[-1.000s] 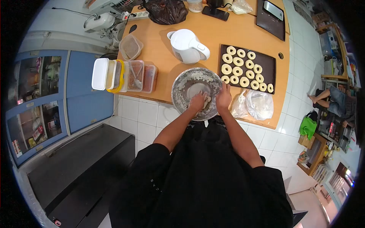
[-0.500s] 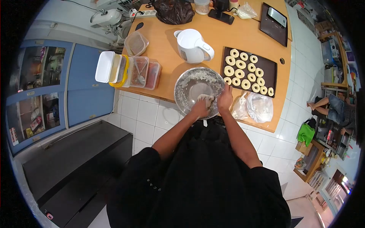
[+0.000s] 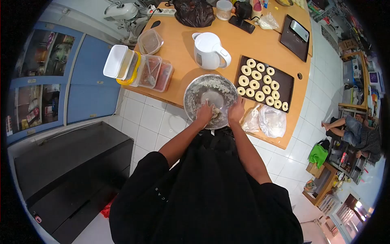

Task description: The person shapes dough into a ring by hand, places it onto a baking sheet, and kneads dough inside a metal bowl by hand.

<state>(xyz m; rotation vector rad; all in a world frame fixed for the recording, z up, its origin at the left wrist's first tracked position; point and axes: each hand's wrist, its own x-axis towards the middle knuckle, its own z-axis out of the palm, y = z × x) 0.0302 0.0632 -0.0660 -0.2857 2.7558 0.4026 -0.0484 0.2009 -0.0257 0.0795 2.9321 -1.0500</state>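
Observation:
A metal mixing bowl (image 3: 194, 92) stands at the table's near edge, its inner wall smeared with pale, sticky dough. Inside it, my left hand (image 3: 205, 113) presses with curled fingers at a lump of dough (image 3: 215, 114) near the bottom; part of the lump is hidden by the hand. My right hand (image 3: 236, 112) grips the bowl's right rim, thumb toward the inside. Right of the bowl lies a dark baking tray (image 3: 287, 81) with several ring-shaped pieces of dough (image 3: 256, 75). A white electric kettle (image 3: 207, 51) is just beyond the bowl.
Plastic tubs (image 3: 149, 71) crowd the table's left edge. Two plastic bags of white contents (image 3: 272, 121) lie right of my right hand. Farther back are a black bag (image 3: 194, 14), a phone (image 3: 241, 24) and another dark tray (image 3: 289, 40). A person (image 3: 357, 136) sits at far right.
My left hand has moved left within the bowl, and the dough lump now shows beside its fingers. My right hand stays on the rim, slightly lower. The view has shifted and turned a little.

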